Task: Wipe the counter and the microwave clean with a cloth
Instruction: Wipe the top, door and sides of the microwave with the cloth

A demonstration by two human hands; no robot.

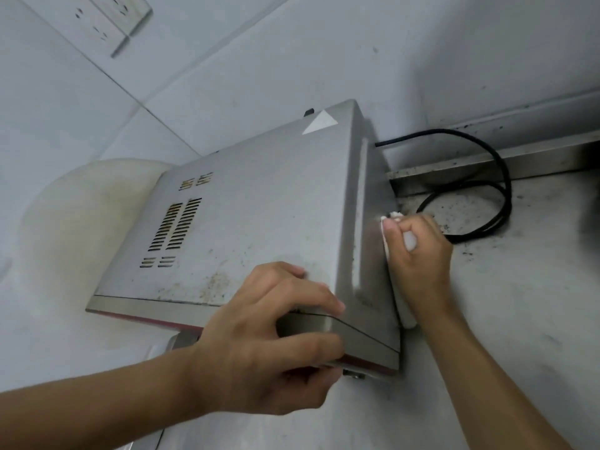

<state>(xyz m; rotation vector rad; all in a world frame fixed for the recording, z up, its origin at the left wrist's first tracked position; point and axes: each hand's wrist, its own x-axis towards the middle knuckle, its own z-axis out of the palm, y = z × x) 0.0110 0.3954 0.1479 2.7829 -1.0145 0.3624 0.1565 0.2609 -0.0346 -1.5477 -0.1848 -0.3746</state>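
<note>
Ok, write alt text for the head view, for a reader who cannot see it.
A person's right hand presses a white cloth against the side of a stained silver microwave, while the left hand grips its front corner. A black power cord loops on the grimy counter behind, below a tiled wall with a socket.

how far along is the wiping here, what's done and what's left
Nothing looks finished. In hand: the right hand presses the white cloth against the microwave side panel while the left hand braces its front corner. Left: brown specks on the microwave's top near the front edge, and black grime on the counter around the black cord.
</note>
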